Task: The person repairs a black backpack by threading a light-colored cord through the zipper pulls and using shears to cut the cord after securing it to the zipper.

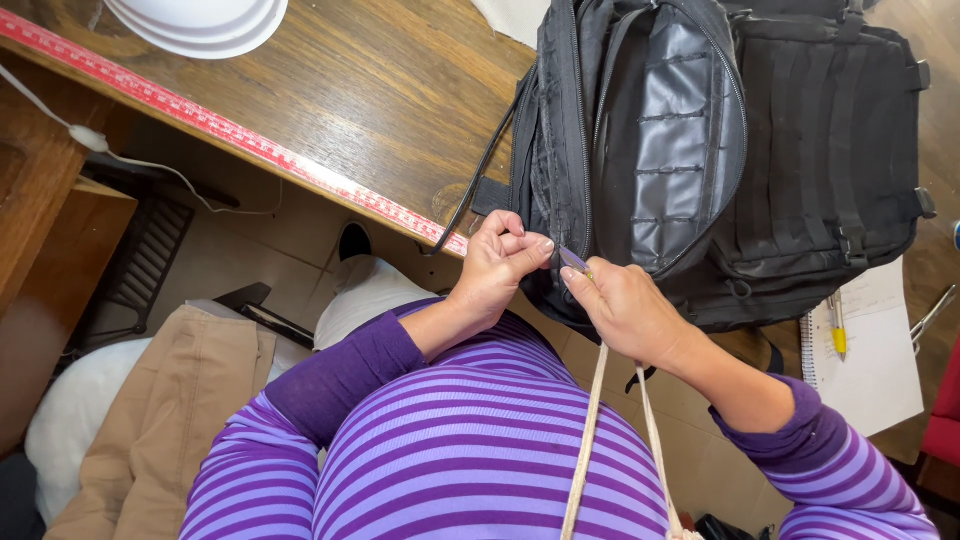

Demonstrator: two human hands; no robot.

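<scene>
- Your striped purple sleeves [440, 450] fill the foreground nearest the lens; two pale cords [590, 430] hang down across them from below your right hand.
- Right hand [630, 310]: pinched shut on a small, thin metallic tool [574, 261], its tip pointed at the lower edge of the black backpack [720, 160]. Whether it is scissors or a seam cutter cannot be told.
- Left hand [500, 265]: clenched on a fold of the backpack's fabric at the same lower edge, just left of the tool, fingertips curled in.
- Backpack: lies flat on the wooden table [380, 90], its near corner overhanging the table edge towards you. Judged soft and floppy in the cloth, stiffer along the zip lines and webbing; moderately heavy. Take hold at a seam or strap, not on the slick panel.
- Thin black strap [478, 175]: loops off the backpack's left side over the table edge; it could snag your left wrist.
- Red measuring tape [230, 135]: runs along the table edge, left of the backpack.
- White plates [200, 22]: far left of the backpack, well apart.
- Notebook [875, 360] with yellow pen [838, 325]: just right of the backpack, near your right forearm.
</scene>
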